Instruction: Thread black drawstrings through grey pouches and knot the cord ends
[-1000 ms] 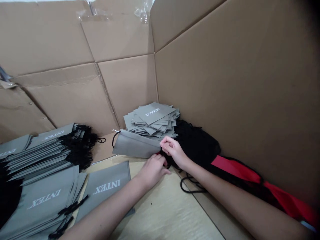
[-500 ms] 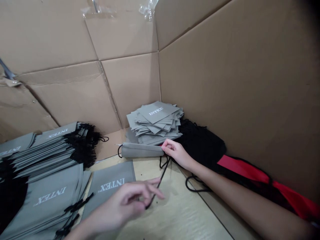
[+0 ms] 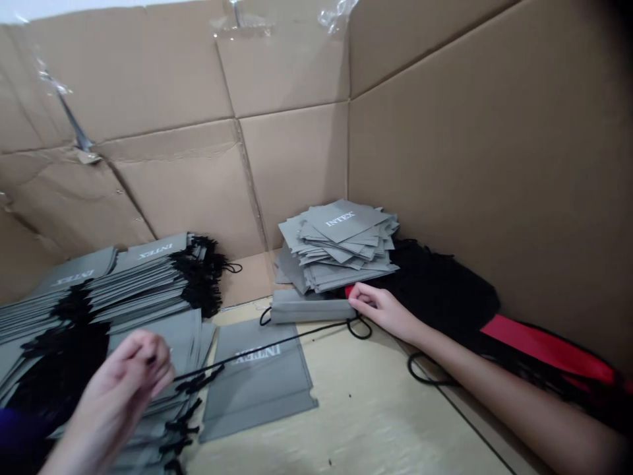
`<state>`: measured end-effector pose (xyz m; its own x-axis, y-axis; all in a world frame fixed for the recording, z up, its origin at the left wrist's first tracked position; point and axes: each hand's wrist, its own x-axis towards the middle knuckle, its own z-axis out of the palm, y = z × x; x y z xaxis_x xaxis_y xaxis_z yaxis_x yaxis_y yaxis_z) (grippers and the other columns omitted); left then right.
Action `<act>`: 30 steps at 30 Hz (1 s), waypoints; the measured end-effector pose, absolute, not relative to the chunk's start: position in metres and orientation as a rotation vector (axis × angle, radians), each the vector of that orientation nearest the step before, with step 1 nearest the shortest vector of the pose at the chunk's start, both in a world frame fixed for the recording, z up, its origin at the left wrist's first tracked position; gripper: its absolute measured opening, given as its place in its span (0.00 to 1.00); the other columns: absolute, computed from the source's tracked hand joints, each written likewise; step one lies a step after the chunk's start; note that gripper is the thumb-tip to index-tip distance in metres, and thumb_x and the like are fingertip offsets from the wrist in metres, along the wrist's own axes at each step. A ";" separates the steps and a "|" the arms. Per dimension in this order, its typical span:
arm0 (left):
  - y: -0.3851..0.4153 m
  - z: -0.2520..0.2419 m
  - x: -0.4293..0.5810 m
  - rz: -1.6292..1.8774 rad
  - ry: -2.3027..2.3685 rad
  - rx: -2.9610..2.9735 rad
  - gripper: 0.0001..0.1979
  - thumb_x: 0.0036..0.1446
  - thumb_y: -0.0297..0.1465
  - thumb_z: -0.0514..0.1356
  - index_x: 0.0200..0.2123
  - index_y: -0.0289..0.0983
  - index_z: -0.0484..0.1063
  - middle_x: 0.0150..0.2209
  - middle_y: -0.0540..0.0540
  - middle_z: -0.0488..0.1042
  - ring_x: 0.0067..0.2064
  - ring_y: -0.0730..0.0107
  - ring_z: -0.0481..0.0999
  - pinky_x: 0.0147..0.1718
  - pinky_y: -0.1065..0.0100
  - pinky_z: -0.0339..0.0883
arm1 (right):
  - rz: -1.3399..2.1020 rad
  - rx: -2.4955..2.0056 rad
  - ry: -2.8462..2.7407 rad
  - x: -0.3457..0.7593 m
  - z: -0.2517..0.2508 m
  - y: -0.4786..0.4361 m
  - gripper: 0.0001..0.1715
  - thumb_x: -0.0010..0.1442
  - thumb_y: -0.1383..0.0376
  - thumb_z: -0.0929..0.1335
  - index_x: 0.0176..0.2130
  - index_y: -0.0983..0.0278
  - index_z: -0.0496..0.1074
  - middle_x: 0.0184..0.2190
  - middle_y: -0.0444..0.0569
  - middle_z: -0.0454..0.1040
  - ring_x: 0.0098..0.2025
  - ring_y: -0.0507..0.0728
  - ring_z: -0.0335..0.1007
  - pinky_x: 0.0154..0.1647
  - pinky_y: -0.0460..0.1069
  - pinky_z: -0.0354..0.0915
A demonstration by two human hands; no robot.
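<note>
My right hand (image 3: 384, 312) is closed on the right end of a grey fabric pouch (image 3: 310, 311), pinching its edge. A black cord (image 3: 291, 337) runs taut from that end leftward to my left hand (image 3: 129, 375), whose fingers are curled around it. At the pouch's left end a small black loop (image 3: 266, 316) sticks out. Flat on the table beneath the cord lies another grey pouch (image 3: 257, 402), printed INTEX. Beyond my right hand rises an untidy stack of grey INTEX pouches (image 3: 341, 247).
Stacks of corded grey pouches (image 3: 133, 280) fill the left side. A black cord heap (image 3: 442, 284) and a red strip (image 3: 544, 346) lie along the right. Tall cardboard walls (image 3: 291, 165) enclose the back and right of the pale tabletop (image 3: 346, 422).
My left hand has swung left and closed, drawing the black cord out long across the flat pouch. My right hand still pinches the pouch's end. The view has shifted left.
</note>
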<state>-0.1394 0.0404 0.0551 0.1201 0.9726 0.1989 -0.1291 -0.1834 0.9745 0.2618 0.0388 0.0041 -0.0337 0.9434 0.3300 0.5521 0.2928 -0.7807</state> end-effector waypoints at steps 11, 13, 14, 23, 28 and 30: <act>0.055 -0.015 -0.097 1.141 0.768 1.175 0.14 0.50 0.39 0.63 0.34 0.34 0.69 0.20 0.56 0.66 0.14 0.88 0.52 0.16 0.77 0.57 | 0.560 -1.414 -1.813 0.251 0.007 0.027 0.16 0.59 0.53 0.61 0.29 0.62 0.63 0.21 0.41 0.60 0.24 0.51 0.56 0.24 0.46 0.53; 0.053 -0.016 -0.093 1.154 0.762 1.176 0.14 0.50 0.39 0.63 0.35 0.34 0.69 0.22 0.54 0.70 0.14 0.87 0.55 0.17 0.76 0.60 | 0.554 -1.407 -1.838 0.241 0.007 0.020 0.16 0.60 0.53 0.60 0.29 0.61 0.63 0.20 0.41 0.60 0.23 0.51 0.55 0.23 0.46 0.53; 0.052 -0.015 -0.092 1.163 0.771 1.181 0.15 0.50 0.38 0.63 0.36 0.34 0.69 0.23 0.52 0.72 0.14 0.86 0.58 0.18 0.75 0.62 | 0.555 -1.406 -1.850 0.236 0.007 0.017 0.16 0.60 0.53 0.60 0.29 0.61 0.63 0.19 0.41 0.59 0.22 0.51 0.55 0.22 0.46 0.52; 0.045 -0.009 -0.097 1.274 0.946 1.257 0.13 0.50 0.37 0.62 0.36 0.34 0.74 0.27 0.47 0.77 0.18 0.80 0.68 0.22 0.74 0.65 | 0.617 -1.422 -1.936 0.221 0.004 0.010 0.17 0.61 0.53 0.59 0.29 0.61 0.63 0.21 0.42 0.62 0.23 0.52 0.57 0.23 0.46 0.54; 0.043 -0.009 -0.098 1.262 0.969 1.294 0.11 0.50 0.36 0.62 0.35 0.34 0.76 0.27 0.47 0.77 0.19 0.79 0.69 0.21 0.75 0.64 | 0.727 -1.432 -1.874 0.221 0.005 0.014 0.19 0.59 0.50 0.59 0.27 0.61 0.63 0.20 0.41 0.59 0.23 0.52 0.55 0.23 0.46 0.54; 0.043 -0.010 -0.098 1.270 0.962 1.297 0.11 0.51 0.35 0.61 0.35 0.35 0.76 0.26 0.48 0.77 0.18 0.80 0.68 0.23 0.74 0.66 | 0.743 -1.432 -1.868 0.221 0.004 0.015 0.19 0.59 0.50 0.59 0.27 0.61 0.63 0.21 0.42 0.60 0.24 0.52 0.56 0.23 0.46 0.54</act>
